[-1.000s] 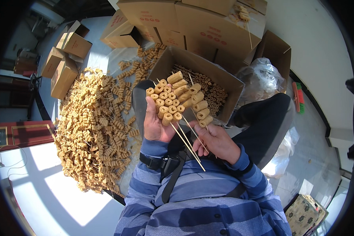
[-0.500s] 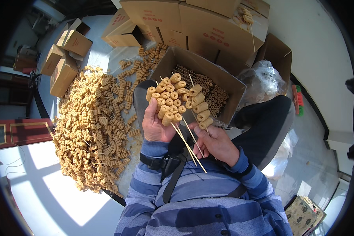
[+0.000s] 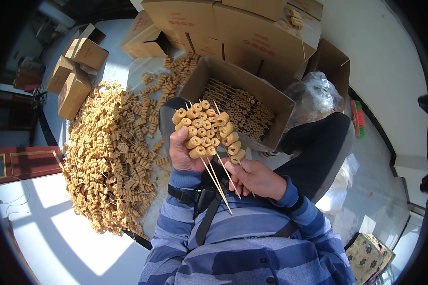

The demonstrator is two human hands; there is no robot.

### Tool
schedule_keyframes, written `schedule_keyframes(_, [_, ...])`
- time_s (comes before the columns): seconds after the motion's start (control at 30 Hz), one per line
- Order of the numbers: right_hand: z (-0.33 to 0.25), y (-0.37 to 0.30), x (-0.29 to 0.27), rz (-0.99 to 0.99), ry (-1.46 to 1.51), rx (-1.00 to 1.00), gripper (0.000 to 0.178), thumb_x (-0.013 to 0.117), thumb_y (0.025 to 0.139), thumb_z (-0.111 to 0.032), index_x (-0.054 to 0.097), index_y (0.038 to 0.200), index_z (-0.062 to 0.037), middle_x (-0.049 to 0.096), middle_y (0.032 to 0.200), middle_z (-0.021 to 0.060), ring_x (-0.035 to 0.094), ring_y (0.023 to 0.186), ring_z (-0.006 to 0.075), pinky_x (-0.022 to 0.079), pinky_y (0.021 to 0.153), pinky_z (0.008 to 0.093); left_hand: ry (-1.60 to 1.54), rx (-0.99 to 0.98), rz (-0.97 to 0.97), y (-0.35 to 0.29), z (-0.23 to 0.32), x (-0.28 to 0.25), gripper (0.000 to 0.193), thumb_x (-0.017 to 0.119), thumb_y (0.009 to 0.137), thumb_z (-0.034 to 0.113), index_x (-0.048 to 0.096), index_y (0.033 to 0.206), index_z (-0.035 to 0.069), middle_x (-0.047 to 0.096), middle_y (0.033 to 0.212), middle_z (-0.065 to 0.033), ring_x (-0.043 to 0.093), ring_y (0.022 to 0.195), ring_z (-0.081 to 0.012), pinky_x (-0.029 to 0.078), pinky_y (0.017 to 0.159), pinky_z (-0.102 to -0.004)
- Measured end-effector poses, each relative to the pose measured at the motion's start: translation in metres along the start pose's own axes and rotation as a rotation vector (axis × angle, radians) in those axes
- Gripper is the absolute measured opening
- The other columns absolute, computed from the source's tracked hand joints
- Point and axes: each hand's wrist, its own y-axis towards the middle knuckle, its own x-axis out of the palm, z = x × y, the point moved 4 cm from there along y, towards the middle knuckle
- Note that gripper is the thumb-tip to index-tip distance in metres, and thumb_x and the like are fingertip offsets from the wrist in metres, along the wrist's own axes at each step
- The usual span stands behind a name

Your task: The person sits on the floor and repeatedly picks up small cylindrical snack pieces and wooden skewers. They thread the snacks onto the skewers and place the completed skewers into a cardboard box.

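My left hand (image 3: 185, 153) is closed around a bundle of skewers (image 3: 200, 127), thin wooden sticks threaded with golden, hollow rolls that look like fried dough or bean curd. The bare stick ends point down toward my lap. My right hand (image 3: 254, 178) pinches the stick of another skewer (image 3: 229, 138), which lies along the right side of the bundle, its rolls touching or nearly touching it. Just beyond both hands, between my knees, stands an open cardboard box (image 3: 281, 107) partly filled with rows of the same skewers.
A large heap of skewers (image 3: 107, 161) lies on the floor at my left, trailing toward the box. Stacked cartons (image 3: 257, 38) stand behind. Clear plastic bags (image 3: 314, 92) and a red-and-green brush (image 3: 358, 118) are at the right. A patterned box (image 3: 368, 256) stands lower right.
Both hands have drawn slightly down and left, bringing the right-hand skewer closer against the bundle. More of the open box's contents now shows.
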Motion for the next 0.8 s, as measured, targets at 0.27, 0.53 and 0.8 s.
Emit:
schedule_keyframes(0.27, [-0.012,-0.036,-0.04,0.404,-0.214,-0.239,0.032,0.05,0.108,-0.027,0.059,0.126,-0.0022,0.059,0.076,0.0012,0.054,0.061,0.0074,0.047,0.059,0.0252,0.013,0.003,-0.028,0.006,0.003,-0.004,0.072,0.063,0.09,0.039,0.041,0.144,-0.002,0.057,0.131,-0.0244,0.059,0.121,-0.0409,0.051,0.102,-0.055])
schedule_keyframes(0.53, [-0.003,-0.164,-0.111,0.881,0.103,-0.179,0.056,0.038,0.107,-0.05,0.05,0.128,-0.0003,0.049,0.068,-0.0001,0.042,0.051,0.0061,0.033,0.048,0.0221,0.117,-0.027,-0.09,0.015,0.007,-0.005,0.084,0.068,0.089,0.043,0.033,0.149,-0.004,0.055,0.132,-0.0232,0.057,0.121,-0.037,0.051,0.103,-0.0516])
schedule_keyframes(0.8, [0.021,-0.144,-0.108,0.855,0.155,-0.153,0.056,0.038,0.109,-0.048,0.051,0.136,-0.0008,0.046,0.063,-0.0021,0.04,0.05,0.0058,0.034,0.049,0.0211,0.254,-0.012,-0.097,0.016,-0.008,0.0,0.083,0.069,0.087,0.047,0.034,0.143,-0.003,0.046,0.129,-0.0219,0.049,0.114,-0.0318,0.048,0.096,-0.0423])
